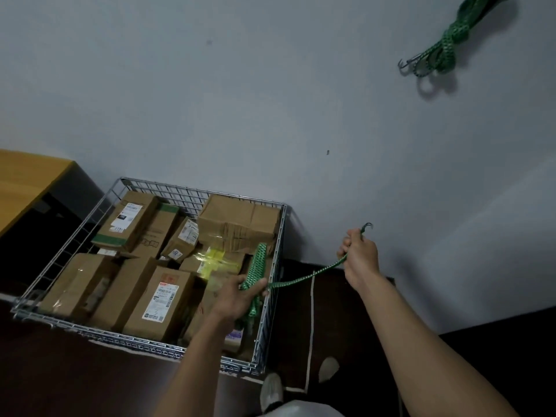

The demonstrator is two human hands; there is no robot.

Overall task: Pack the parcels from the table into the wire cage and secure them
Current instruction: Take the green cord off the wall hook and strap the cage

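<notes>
Several cardboard parcels [156, 296] are lying packed in the wire cage [180, 195], filling it close to the rim, so the packing looks done and the securing step is what is going on. The left hand [237, 296] is hovering over the cage's near right corner, its fingers [255, 287] curling round a bunched length of green bungee cord [304, 276]. The right hand [359, 254] is gripping the same cord just below its metal hook [367, 226], out past the cage's right side, and one strand is running fairly taut between the two hands.

To my eye the next move is calling for that hook to be caught on a wire of the cage wall, then the cord stretched across the boxes to the far side.

The cage is standing on a dark floor [346, 326] against a pale grey wall [240, 85]. A yellow worktop [27, 182] is showing at the left, and a spare bundle of green cords [445, 46] is hanging high on the wall.
</notes>
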